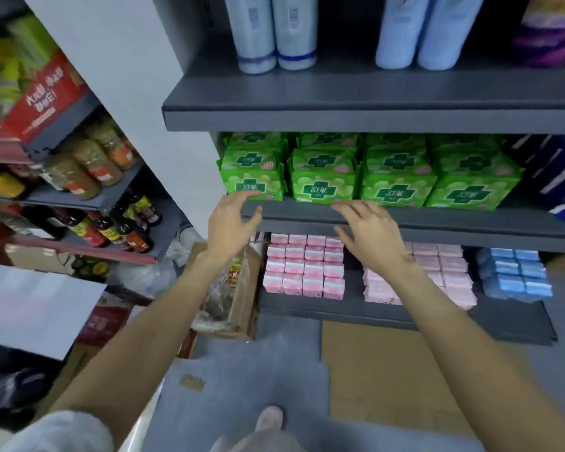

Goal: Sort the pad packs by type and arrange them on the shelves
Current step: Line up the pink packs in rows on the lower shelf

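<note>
Both hands were released and held nothing. The left hand (231, 220) reached with loosely spread fingers, its fingertips at the lower front of the leftmost green pad pack (252, 177); contact could not be told. The right hand (371, 234) hovered spread before the middle shelf (437, 220), just below the second green pack (323, 182). Four stacks of green packs lined that shelf. Lower down lay pink packs (304, 267), paler pink packs (447, 272) to their right and blue packs (516, 272) farthest right.
</note>
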`<action>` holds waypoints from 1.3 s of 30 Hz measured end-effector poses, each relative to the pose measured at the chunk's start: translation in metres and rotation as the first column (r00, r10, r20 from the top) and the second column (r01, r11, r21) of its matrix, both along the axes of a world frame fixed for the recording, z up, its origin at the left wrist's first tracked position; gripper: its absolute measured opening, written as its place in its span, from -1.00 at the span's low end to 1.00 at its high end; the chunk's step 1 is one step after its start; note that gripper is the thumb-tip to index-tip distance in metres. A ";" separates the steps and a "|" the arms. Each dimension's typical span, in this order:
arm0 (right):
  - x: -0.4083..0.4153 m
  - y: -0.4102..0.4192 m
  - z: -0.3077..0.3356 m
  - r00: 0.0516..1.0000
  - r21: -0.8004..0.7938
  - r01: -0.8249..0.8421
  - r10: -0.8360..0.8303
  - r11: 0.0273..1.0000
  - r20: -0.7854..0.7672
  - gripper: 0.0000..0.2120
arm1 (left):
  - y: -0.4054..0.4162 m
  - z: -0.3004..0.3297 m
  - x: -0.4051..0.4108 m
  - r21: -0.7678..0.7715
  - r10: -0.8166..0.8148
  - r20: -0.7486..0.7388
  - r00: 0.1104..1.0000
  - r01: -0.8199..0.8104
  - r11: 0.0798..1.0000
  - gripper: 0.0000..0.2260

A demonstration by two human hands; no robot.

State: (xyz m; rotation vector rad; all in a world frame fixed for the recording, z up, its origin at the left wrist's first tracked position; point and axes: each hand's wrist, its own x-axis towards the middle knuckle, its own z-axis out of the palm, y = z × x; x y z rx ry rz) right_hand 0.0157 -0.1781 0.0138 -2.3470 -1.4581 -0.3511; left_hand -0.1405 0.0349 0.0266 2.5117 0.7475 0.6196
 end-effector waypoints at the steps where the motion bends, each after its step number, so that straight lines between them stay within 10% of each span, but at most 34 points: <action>1: -0.001 0.011 -0.003 1.000 -0.011 0.003 -0.003 1.000 0.011 -0.62 | 0.015 -0.002 0.003 0.008 -0.005 -0.013 1.000 0.005 1.000 -0.73; 15: 0.051 0.175 -0.038 0.982 -0.260 0.190 -0.181 0.947 0.059 -0.37 | 0.145 -0.065 0.093 0.184 -0.002 -0.215 0.977 0.042 0.982 -0.25; 23: 0.065 0.167 -0.064 0.957 -0.242 0.280 -0.251 0.929 0.146 -0.40 | 0.119 -0.087 0.128 0.208 -0.056 -0.125 0.991 0.081 0.975 -0.40; 29: 0.069 0.166 -0.072 0.951 -0.153 0.291 -0.269 0.944 0.150 -0.48 | 0.170 -0.089 0.109 0.216 -0.021 0.213 0.977 -0.026 0.976 -0.52; 34: 0.065 0.185 -0.079 0.955 -0.068 0.270 -0.258 0.961 0.148 -0.42 | 0.201 -0.079 0.117 -0.365 -0.017 0.100 0.995 0.052 0.930 -0.34; 39: 0.063 0.193 -0.085 0.954 -0.046 0.274 -0.265 0.961 0.140 -0.41 | 0.194 -0.080 0.136 -0.413 -0.130 0.090 0.987 0.156 0.897 -0.38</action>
